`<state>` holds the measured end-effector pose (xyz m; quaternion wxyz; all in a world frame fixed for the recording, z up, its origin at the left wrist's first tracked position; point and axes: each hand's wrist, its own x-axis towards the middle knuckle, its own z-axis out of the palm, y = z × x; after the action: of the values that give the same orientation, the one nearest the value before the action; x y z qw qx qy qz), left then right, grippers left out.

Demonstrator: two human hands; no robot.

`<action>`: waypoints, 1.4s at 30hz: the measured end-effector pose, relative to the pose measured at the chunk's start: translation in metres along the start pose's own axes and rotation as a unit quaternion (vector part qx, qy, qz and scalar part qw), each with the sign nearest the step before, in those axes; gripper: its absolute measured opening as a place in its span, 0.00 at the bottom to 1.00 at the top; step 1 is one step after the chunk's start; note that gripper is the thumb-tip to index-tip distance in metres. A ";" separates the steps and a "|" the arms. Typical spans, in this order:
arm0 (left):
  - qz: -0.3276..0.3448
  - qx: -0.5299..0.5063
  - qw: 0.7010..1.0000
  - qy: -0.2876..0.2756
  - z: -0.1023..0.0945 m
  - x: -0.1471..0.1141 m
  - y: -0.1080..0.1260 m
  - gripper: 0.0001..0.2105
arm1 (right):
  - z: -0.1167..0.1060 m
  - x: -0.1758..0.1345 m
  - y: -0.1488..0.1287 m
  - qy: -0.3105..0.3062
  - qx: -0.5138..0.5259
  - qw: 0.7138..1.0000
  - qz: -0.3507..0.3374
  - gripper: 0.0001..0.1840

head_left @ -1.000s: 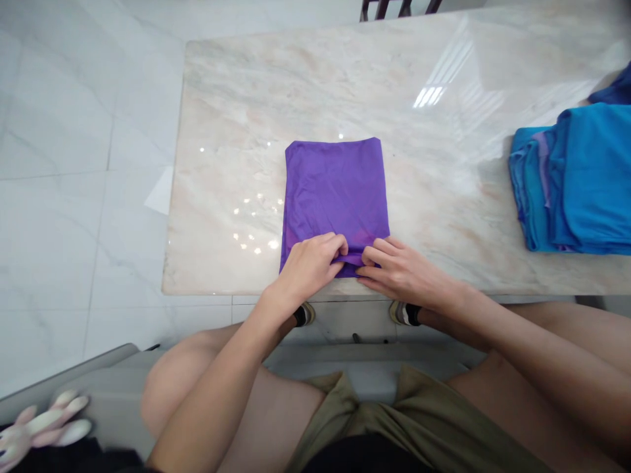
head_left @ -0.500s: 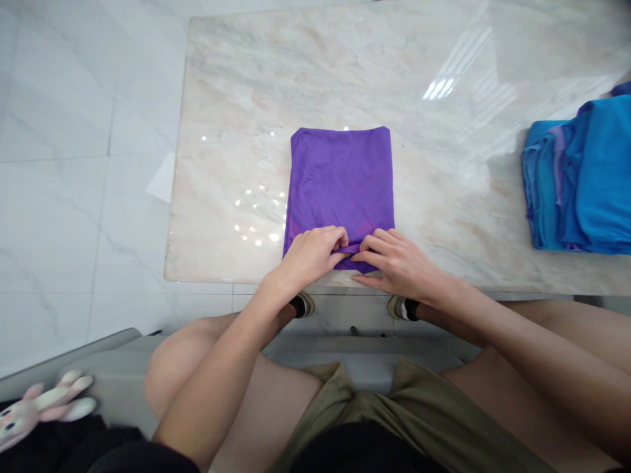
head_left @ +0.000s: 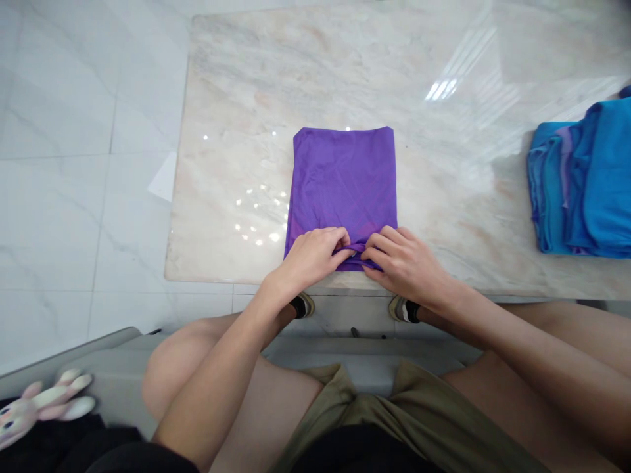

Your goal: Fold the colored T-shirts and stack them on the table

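Note:
A purple cloth (head_left: 345, 177), folded into a rough rectangle, lies flat at the front of the marble table. My left hand (head_left: 320, 251) pinches its near edge, thumb below and fingers curled on top. Beside it, my right hand (head_left: 401, 257) grips the same edge a little to the right, fingers bent around the fabric. Between the two hands the edge is lifted and gathered into a narrow fold with a small dark gap. Parts of the fingertips are hidden in the fabric.
At the right of the marble table (head_left: 236, 79) sits a stack of folded blue cloths (head_left: 611, 177). White paper (head_left: 162, 179) shows by the table's left edge. A plush rabbit (head_left: 44, 408) lies on the grey seat (head_left: 118, 374) at lower left. My knees are under the table's front edge.
My right hand has closed its thumb in on the near edge of the purple cloth and shifted slightly right. The left hand stays in nearly the same place.

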<state>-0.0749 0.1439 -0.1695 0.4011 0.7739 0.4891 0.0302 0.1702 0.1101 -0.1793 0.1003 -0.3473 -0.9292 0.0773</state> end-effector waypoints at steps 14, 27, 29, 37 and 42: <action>0.052 -0.020 0.998 0.021 0.010 0.001 0.002 0.03 | -0.008 -0.009 0.008 0.045 0.090 0.994 0.033 0.09; 0.071 0.007 0.997 0.035 0.018 -0.001 0.004 0.09 | -0.008 -0.007 0.012 0.083 0.072 0.994 -0.001 0.08; 0.057 0.009 0.998 0.039 0.018 -0.001 0.005 0.08 | -0.008 -0.007 0.013 0.088 0.068 0.994 -0.008 0.07; 0.046 -0.039 0.998 0.033 0.010 -0.005 0.006 0.09 | 0.000 -0.007 0.013 0.088 0.037 0.995 0.014 0.10; 0.019 -0.038 0.999 0.029 0.007 -0.005 0.007 0.02 | 0.001 -0.005 0.010 0.076 0.054 0.996 0.019 0.09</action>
<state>-0.0694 0.1350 -0.1678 0.4153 0.7659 0.4845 0.0786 0.1798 0.1141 -0.1834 0.1874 -0.3635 -0.9067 0.1026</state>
